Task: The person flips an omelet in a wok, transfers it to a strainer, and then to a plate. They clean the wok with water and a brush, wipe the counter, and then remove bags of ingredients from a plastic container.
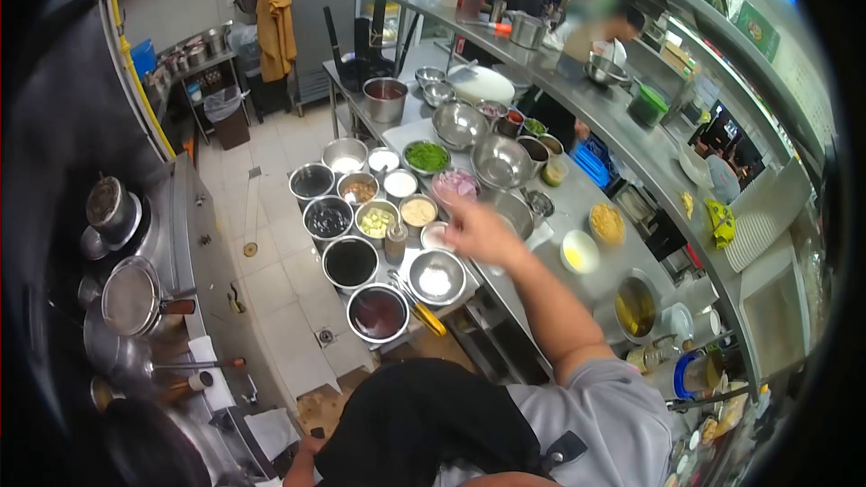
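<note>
My right hand [480, 233] is stretched over the prep table, its fingers smeared by motion. It hovers beside a bowl of chopped red onion [456, 184] and above a small bowl of white stuff [436, 235], partly covered by the hand. Close by are a bowl of minced garlic [419, 210], a steel bowl with white powder [436, 278] and a glass bottle [395, 243]. At the lower left, my left hand [307, 453] shows only in part near the stove edge, next to a small black piece; its fingers are hidden.
Pots of dark sauce [352, 262] line the table's near-left edge, with yellow-handled tongs [428, 317] beside them. The stove on the left bears pans and a strainer [131, 296]. A steel shelf [559, 63] runs overhead on the right. Another person [591, 41] stands behind it.
</note>
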`<control>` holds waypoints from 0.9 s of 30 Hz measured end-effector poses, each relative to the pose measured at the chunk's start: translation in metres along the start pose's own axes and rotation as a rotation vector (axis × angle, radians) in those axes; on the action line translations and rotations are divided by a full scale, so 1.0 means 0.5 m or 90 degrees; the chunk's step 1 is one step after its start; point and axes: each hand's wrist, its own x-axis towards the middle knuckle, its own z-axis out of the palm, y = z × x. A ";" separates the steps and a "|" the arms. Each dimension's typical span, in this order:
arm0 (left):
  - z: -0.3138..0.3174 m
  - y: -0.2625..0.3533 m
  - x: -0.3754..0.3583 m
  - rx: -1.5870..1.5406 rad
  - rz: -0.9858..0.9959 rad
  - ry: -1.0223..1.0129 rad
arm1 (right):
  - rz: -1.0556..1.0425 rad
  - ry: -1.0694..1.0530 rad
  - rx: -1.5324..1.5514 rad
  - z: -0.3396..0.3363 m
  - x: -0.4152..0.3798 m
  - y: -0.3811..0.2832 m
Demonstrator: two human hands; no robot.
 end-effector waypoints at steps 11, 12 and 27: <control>0.004 0.077 -0.059 -0.018 -0.068 0.066 | 0.046 -0.285 0.003 0.302 -0.230 0.134; 0.012 0.069 -0.049 0.024 -0.064 0.078 | 0.073 -0.301 0.017 0.315 -0.246 0.139; 0.035 0.134 -0.159 -0.185 -0.118 0.063 | 0.046 -0.350 0.175 0.254 -0.278 0.275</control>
